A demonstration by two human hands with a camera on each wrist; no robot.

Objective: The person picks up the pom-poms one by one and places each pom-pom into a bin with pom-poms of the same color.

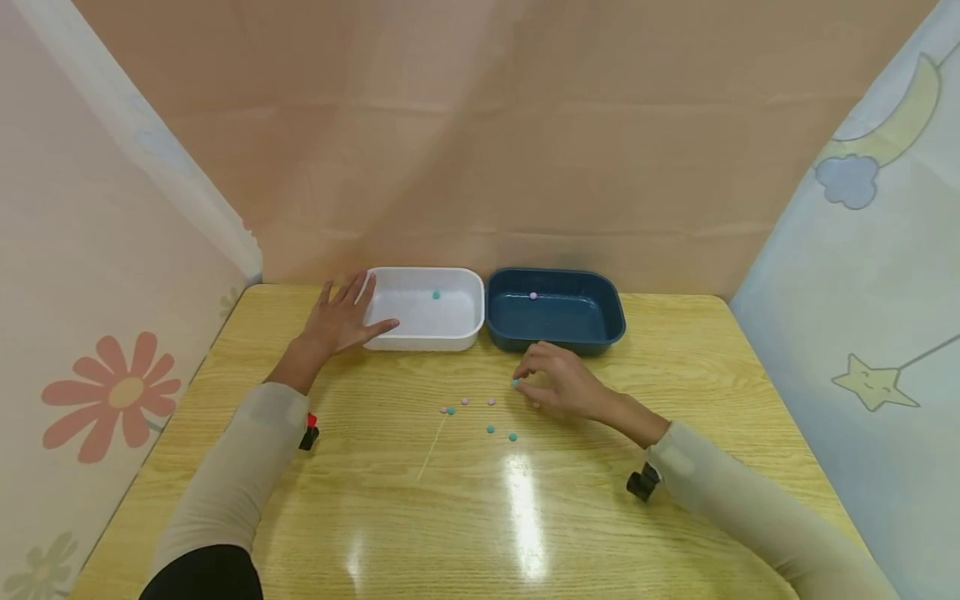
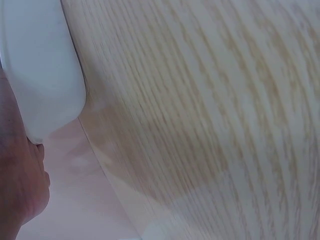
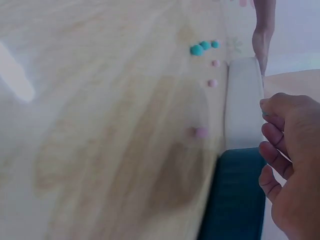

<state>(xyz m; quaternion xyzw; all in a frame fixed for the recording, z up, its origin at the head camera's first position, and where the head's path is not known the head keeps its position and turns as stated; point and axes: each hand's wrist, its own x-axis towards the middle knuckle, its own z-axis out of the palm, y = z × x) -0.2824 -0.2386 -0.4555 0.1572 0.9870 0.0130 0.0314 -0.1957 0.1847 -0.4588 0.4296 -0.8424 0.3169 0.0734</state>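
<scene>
My right hand (image 1: 562, 381) pinches a small teal ball (image 1: 516, 382) between thumb and fingertip, above the table just in front of the dark blue tray (image 1: 555, 345). In the right wrist view only a sliver of that ball shows. My left hand (image 1: 337, 323) rests with spread fingers on the left rim of the white tray (image 1: 427, 342). One teal ball (image 1: 437, 295) lies in the white tray, and one pink ball (image 1: 533, 296) in the blue tray. Under my right hand, another pink ball (image 3: 200, 132) sits on the table.
The trays stand side by side at the back of the wooden table (image 1: 360, 500), against a tan backdrop. Loose balls lie in front: pink ones (image 1: 465, 401) and teal ones (image 1: 491, 429). Printed panels (image 1: 862, 292) flank the table on both sides.
</scene>
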